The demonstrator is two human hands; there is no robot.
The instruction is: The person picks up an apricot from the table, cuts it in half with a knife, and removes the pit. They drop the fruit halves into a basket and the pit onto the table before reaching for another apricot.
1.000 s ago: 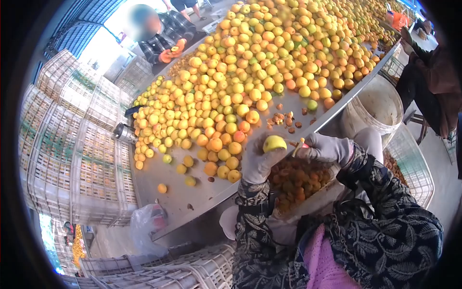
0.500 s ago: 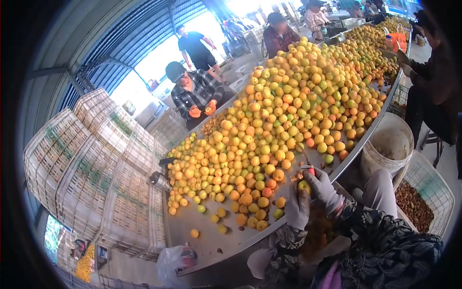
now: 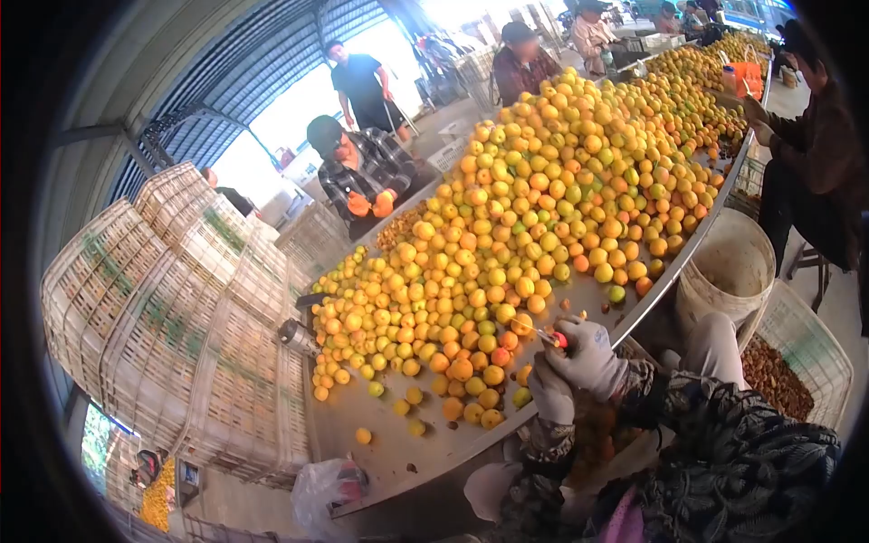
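Observation:
My right hand (image 3: 590, 358), in a grey glove, is shut on a small red-handled knife (image 3: 551, 338) whose tip points at the near edge of the apricot heap (image 3: 507, 226). Just below it at the table's rim, my left hand (image 3: 549, 391), also gloved, is curled; what it holds is hidden by the right hand. Loose apricots (image 3: 480, 398) lie on the metal table (image 3: 389, 452) just left of both hands.
A white bucket (image 3: 724, 271) stands right of my knee, with a crate of pits (image 3: 787, 376) beside it. Stacked plastic crates (image 3: 163, 308) fill the left. People work across the table (image 3: 362, 172) and at the right (image 3: 815, 154). A plastic bag (image 3: 328, 489) hangs below.
The view lifted from my lap toward the far end of the table. My hands, which held a yellow apricot over the basket of halves, moved up to the table rim, and the apricot is out of sight.

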